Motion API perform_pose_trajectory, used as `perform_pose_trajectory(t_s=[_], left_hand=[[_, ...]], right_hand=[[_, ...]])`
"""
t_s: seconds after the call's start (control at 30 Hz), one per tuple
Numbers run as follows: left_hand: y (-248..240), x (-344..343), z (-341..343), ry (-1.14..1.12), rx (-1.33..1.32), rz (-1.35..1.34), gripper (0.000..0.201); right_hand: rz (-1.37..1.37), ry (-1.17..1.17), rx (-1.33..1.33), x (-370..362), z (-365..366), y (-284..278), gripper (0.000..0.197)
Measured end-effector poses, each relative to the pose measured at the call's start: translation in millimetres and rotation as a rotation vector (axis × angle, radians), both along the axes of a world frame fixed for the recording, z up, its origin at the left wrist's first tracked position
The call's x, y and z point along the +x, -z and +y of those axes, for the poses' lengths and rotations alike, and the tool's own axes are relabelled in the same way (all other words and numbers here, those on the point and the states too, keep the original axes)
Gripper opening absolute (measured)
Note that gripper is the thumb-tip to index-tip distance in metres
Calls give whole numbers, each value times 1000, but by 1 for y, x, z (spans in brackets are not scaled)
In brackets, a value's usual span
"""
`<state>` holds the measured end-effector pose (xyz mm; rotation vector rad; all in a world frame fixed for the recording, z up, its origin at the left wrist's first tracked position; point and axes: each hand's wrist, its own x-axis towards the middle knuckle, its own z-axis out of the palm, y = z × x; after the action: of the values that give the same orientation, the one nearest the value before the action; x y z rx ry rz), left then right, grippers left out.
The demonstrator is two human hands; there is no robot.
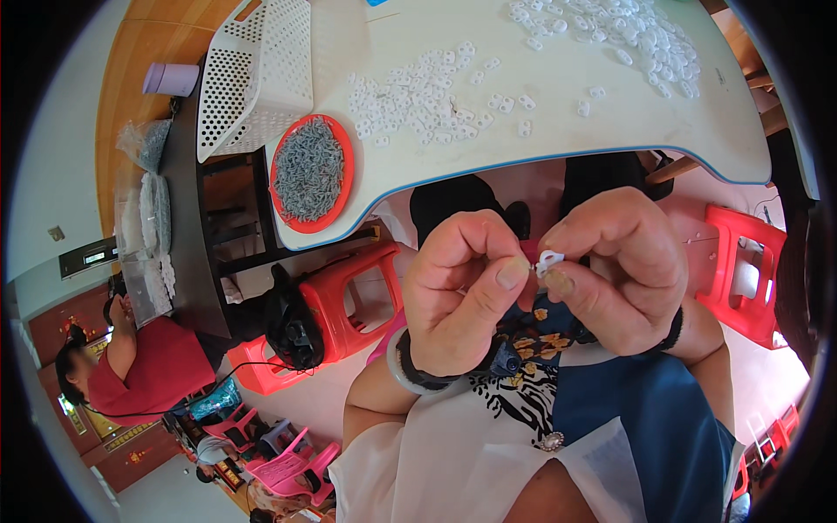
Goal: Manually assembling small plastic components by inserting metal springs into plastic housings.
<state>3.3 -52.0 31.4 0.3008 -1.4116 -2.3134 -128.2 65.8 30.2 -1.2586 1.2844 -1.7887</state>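
Both my hands meet in front of my chest, just off the near edge of the table. Thumb and forefinger of my right hand [621, 272] pinch a small white plastic piece with a hole [551, 258]. My left hand [464, 295] is also closed in a pinch, its fingertips right beside that piece; whatever sits between them is too small and covered to name. On the white table [724, 131], many similar white plastic pieces [410, 98] lie loosely spread. A red plate [348, 167] at the table's left end holds a heap of small grey screw-like parts [309, 170].
A second pile of white pieces [649, 48] lies far right. Left of the plate stands a white perforated basket [248, 87], with a purple cup [176, 80] beyond. Red stools [353, 301] stand at both sides; one bears a black bag [294, 322]. A person in red [166, 370] is at left.
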Motion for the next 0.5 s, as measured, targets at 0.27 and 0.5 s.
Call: perform_pose_trajectory(t_s=[0.27, 0.5], left_hand=[[-1, -2, 5, -69, -58, -18, 7], [0, -1, -2, -162, -536, -66, 9]], right_hand=[[69, 150, -90, 5, -8, 5, 17], [292, 85, -64, -4, -4, 1, 19]])
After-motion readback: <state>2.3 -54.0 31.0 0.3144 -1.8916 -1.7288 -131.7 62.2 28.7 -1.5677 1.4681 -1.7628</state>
